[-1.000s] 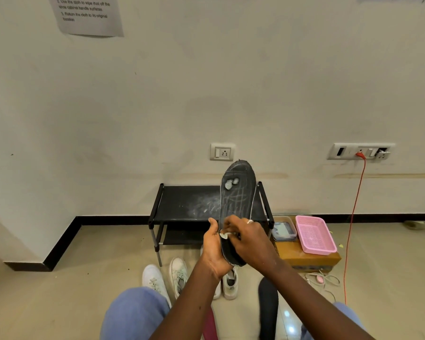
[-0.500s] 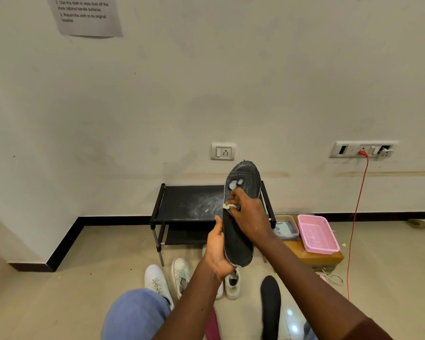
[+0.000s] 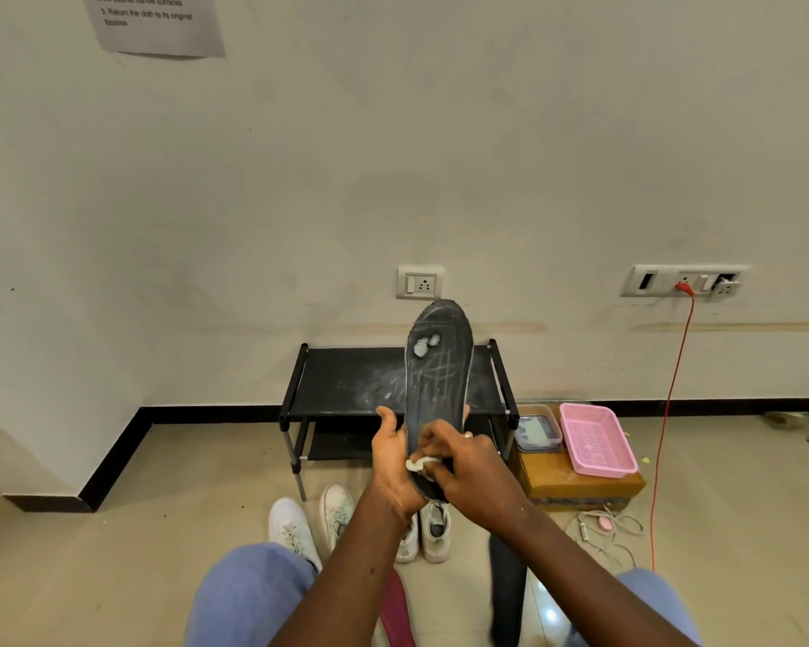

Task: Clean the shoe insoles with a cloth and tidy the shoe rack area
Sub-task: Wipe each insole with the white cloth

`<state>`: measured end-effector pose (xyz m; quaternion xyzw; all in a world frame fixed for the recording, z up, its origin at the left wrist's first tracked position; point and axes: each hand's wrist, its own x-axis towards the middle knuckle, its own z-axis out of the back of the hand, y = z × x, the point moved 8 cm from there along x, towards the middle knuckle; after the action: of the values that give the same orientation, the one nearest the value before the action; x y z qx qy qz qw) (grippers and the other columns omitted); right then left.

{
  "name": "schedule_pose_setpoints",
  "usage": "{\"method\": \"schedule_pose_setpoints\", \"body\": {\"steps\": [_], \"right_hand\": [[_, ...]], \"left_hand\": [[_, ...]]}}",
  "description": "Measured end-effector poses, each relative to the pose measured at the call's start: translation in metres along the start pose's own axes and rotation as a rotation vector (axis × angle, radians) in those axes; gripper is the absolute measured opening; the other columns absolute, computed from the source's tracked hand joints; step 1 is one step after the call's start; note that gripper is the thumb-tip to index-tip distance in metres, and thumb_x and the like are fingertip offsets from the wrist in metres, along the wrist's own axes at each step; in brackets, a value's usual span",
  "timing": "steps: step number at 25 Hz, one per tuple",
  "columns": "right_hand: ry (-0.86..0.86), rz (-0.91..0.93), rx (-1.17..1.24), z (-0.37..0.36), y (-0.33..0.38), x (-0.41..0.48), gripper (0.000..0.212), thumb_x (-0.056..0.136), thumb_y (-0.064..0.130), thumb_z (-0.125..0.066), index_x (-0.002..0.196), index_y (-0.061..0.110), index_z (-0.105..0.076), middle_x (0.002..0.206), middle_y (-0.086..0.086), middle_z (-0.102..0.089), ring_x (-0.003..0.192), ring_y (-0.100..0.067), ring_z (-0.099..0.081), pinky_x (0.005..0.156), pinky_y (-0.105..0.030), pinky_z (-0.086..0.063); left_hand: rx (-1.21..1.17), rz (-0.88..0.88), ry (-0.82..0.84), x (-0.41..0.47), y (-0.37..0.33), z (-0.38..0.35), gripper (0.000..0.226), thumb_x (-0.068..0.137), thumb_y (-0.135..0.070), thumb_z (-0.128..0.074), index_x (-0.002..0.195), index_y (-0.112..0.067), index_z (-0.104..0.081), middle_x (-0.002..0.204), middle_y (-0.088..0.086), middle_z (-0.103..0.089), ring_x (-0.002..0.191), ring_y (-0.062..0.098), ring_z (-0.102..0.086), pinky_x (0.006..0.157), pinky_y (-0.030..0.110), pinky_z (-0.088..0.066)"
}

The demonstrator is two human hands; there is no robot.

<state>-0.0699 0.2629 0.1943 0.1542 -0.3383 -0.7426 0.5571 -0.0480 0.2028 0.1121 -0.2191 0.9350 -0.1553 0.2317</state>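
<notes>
My left hand (image 3: pixel 391 464) grips the heel end of the dark insole (image 3: pixel 437 371), which stands upright before the shoe rack (image 3: pixel 346 380). My right hand (image 3: pixel 465 464) pinches a white cloth (image 3: pixel 420 463) against its lower part.

We see the left hand (image 3: pixel 392 466) gripping the heel end of a long dark grey foam insole (image 3: pixel 439 375), toe end up, pale smudges near its top. The right hand (image 3: pixel 470 471) pinches a small white cloth (image 3: pixel 422 463) against the lower part. Behind stands a low black metal shoe rack (image 3: pixel 346 380), dusty on top. White lace-up sneakers (image 3: pixel 293 530) sit on the beige tiled floor (image 3: pixel 183 483). To the right, a pink plastic basket (image 3: pixel 596 438) rests on a brown cardboard box (image 3: pixel 580 488).
</notes>
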Motion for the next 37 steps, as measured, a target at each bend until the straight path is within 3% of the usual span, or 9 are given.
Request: {"method": "schedule_pose_setpoints", "body": {"steps": [6, 9, 16, 19, 23, 26, 31, 34, 37], "right_hand": [[-0.115, 0.000, -0.051, 0.014, 0.002, 0.022, 0.022, 0.087, 0.011, -0.059, 0.109, 0.011, -0.055, 0.101, -0.006, -0.069, 0.093, -0.017, -0.065, 0.082, -0.028, -0.052], [-0.189, -0.028, -0.054, 0.027, -0.002, 0.039, 0.021, 0.088, 0.011, -0.059, 0.108, 0.009, -0.054, 0.101, -0.009, -0.069, 0.095, -0.021, -0.065, 0.084, -0.034, -0.052], [-0.141, 0.008, -0.036, 0.021, 0.003, 0.028, 0.023, 0.087, 0.011, -0.060, 0.110, 0.011, -0.055, 0.103, -0.005, -0.070, 0.097, -0.016, -0.064, 0.086, -0.027, -0.051], [-0.068, 0.039, -0.020, 0.007, 0.003, 0.006, 0.023, 0.087, 0.006, -0.058, 0.110, 0.011, -0.057, 0.104, -0.004, -0.069, 0.097, -0.013, -0.064, 0.081, -0.011, -0.045], [-0.010, 0.031, -0.015, -0.001, -0.007, -0.010, 0.026, 0.086, 0.006, -0.059, 0.112, 0.011, -0.058, 0.106, -0.003, -0.068, 0.101, -0.009, -0.063, 0.078, -0.002, -0.042], [-0.026, 0.031, -0.038, 0.000, -0.010, -0.010, 0.026, 0.086, 0.008, -0.061, 0.111, 0.012, -0.058, 0.105, -0.003, -0.069, 0.098, -0.010, -0.064, 0.078, -0.005, -0.045], [-0.139, 0.012, -0.140, 0.013, -0.012, 0.012, 0.021, 0.089, 0.011, -0.057, 0.110, 0.010, -0.056, 0.101, -0.010, -0.068, 0.093, -0.023, -0.064, 0.078, -0.033, -0.053], [-0.196, -0.037, -0.228, 0.024, -0.016, 0.034, 0.020, 0.092, 0.014, -0.052, 0.111, 0.009, -0.054, 0.102, -0.013, -0.065, 0.092, -0.026, -0.062, 0.074, -0.028, -0.048], [-0.262, -0.107, -0.117, 0.040, -0.020, 0.044, 0.020, 0.089, 0.011, -0.057, 0.109, 0.007, -0.056, 0.102, -0.012, -0.068, 0.092, -0.023, -0.063, 0.074, -0.025, -0.047]], "left_hand": [[0.019, 0.075, 0.061, -0.009, 0.008, -0.011, 0.077, 0.090, -0.064, -0.028, 0.084, -0.004, -0.076, 0.087, 0.020, -0.070, 0.078, 0.032, -0.071, 0.067, 0.041, -0.059], [0.027, 0.030, 0.055, -0.010, 0.011, -0.013, 0.070, 0.095, -0.058, -0.027, 0.089, -0.009, -0.077, 0.096, 0.018, -0.071, 0.086, 0.031, -0.070, 0.075, 0.040, -0.058], [0.047, 0.025, 0.111, -0.006, 0.001, -0.017, 0.081, 0.087, -0.070, -0.029, 0.095, -0.004, -0.074, 0.099, 0.020, -0.069, 0.091, 0.032, -0.069, 0.081, 0.044, -0.056], [0.048, -0.032, 0.106, 0.000, -0.010, -0.014, 0.079, 0.085, -0.071, -0.032, 0.116, -0.005, -0.064, 0.112, 0.020, -0.065, 0.102, 0.031, -0.063, 0.093, 0.044, -0.049], [-0.003, -0.097, 0.085, 0.006, -0.017, -0.012, 0.077, 0.084, -0.068, -0.039, 0.131, -0.009, -0.052, 0.124, 0.020, -0.056, 0.104, 0.031, -0.059, 0.079, 0.041, -0.054], [0.040, -0.056, 0.030, 0.003, -0.011, -0.009, 0.066, 0.084, -0.062, -0.046, 0.117, -0.007, -0.062, 0.112, 0.019, -0.063, 0.092, 0.028, -0.061, 0.072, 0.036, -0.056], [0.153, 0.057, -0.027, -0.005, 0.003, -0.009, 0.066, 0.090, -0.058, -0.040, 0.081, -0.004, -0.077, 0.092, 0.017, -0.071, 0.081, 0.028, -0.070, 0.080, 0.039, -0.053], [0.131, 0.058, 0.000, -0.009, 0.006, -0.014, 0.065, 0.093, -0.057, -0.036, 0.099, -0.004, -0.072, 0.098, 0.018, -0.070, 0.089, 0.030, -0.068, 0.089, 0.042, -0.048], [0.100, 0.027, 0.010, -0.007, 0.004, -0.014, 0.062, 0.094, -0.057, -0.034, 0.115, -0.005, -0.062, 0.105, 0.019, -0.069, 0.097, 0.031, -0.066, 0.086, 0.043, -0.052]]}}
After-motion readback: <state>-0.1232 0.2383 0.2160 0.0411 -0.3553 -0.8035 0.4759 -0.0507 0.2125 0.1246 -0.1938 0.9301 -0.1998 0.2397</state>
